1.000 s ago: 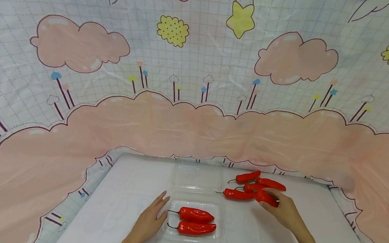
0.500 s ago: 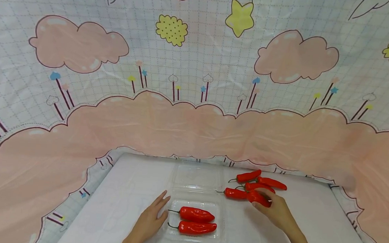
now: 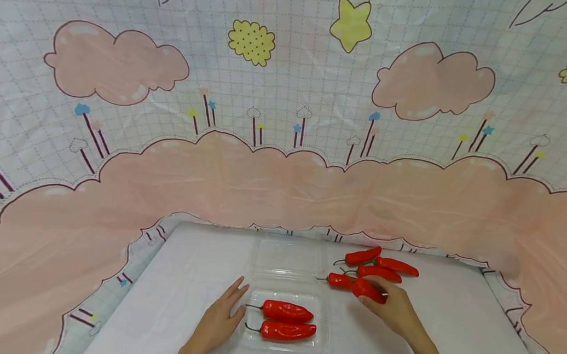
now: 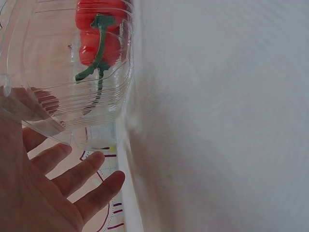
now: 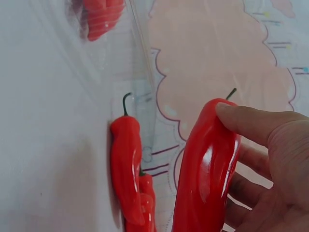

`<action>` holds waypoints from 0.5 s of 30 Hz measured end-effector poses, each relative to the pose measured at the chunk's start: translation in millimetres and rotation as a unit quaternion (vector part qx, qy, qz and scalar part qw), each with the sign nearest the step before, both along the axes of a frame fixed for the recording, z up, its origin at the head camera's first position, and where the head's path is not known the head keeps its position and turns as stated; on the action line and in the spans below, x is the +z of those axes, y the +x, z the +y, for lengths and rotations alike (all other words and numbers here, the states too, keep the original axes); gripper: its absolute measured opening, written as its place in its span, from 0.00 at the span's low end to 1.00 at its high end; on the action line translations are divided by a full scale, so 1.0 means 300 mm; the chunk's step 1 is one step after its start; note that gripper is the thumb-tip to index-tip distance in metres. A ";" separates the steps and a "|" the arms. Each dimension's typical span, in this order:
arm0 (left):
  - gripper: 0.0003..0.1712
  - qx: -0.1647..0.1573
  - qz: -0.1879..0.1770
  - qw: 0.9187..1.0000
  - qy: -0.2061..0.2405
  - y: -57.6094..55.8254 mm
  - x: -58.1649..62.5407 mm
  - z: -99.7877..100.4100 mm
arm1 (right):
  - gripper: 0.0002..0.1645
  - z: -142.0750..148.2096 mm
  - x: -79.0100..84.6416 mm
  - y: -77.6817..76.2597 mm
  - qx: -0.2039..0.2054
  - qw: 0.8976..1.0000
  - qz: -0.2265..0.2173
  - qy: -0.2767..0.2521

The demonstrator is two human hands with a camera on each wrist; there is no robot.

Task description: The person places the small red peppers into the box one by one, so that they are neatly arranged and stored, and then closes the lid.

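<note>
Between the thumb and fingers of my right hand (image 3: 394, 310) is a red chili pepper (image 5: 205, 164), held off the table to the right of the clear plastic container (image 3: 319, 341). Two more red peppers (image 3: 286, 332) lie side by side in the container's near tray, stems to the left. My left hand (image 3: 216, 317) rests at the tray's left edge, fingers extended and spread; in the left wrist view its fingers (image 4: 79, 176) are beside the clear wall and grip nothing. Just behind the held pepper lies another red pepper (image 3: 337, 280), partly hidden by it.
Several other red peppers (image 3: 379, 272) lie in a loose group at the back right of the white table (image 3: 199, 259). The container's open lid (image 3: 288, 257) lies flat behind its tray. A patterned cloth (image 3: 282, 188) hangs beyond the table's far edge.
My right hand has carried the held pepper left, away from the group and closer to the container. My left hand and the two peppers in the tray have stayed in place.
</note>
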State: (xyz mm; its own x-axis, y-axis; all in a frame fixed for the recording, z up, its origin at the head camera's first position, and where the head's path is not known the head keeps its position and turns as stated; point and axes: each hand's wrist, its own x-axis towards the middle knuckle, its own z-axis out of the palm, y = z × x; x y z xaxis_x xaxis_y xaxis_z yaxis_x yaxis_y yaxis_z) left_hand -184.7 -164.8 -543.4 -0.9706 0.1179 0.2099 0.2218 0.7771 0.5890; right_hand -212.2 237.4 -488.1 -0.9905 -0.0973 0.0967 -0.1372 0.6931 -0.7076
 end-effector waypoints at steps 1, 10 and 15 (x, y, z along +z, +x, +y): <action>0.27 0.000 0.001 1.000 0.000 0.000 0.000 0.000 | 0.29 -0.006 0.001 0.001 0.000 1.000 0.002 -0.001; 0.27 -0.003 0.003 1.000 0.001 -0.001 -0.004 -0.004 | 0.30 -0.056 0.006 0.016 0.003 1.000 -0.003 -0.012; 0.27 -0.002 0.002 1.000 -0.002 -0.003 -0.009 -0.008 | 0.29 -0.087 0.004 0.018 0.004 1.000 -0.002 -0.018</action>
State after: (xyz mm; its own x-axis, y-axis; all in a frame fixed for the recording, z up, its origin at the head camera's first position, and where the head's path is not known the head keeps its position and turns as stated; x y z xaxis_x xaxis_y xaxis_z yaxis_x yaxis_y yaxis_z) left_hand -185.6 -167.3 -546.2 -0.9695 0.1220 0.2124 0.2261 0.7793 0.5845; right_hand -206.8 211.3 -486.8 -0.9902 -0.1009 0.0961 -0.1390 0.6667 -0.7323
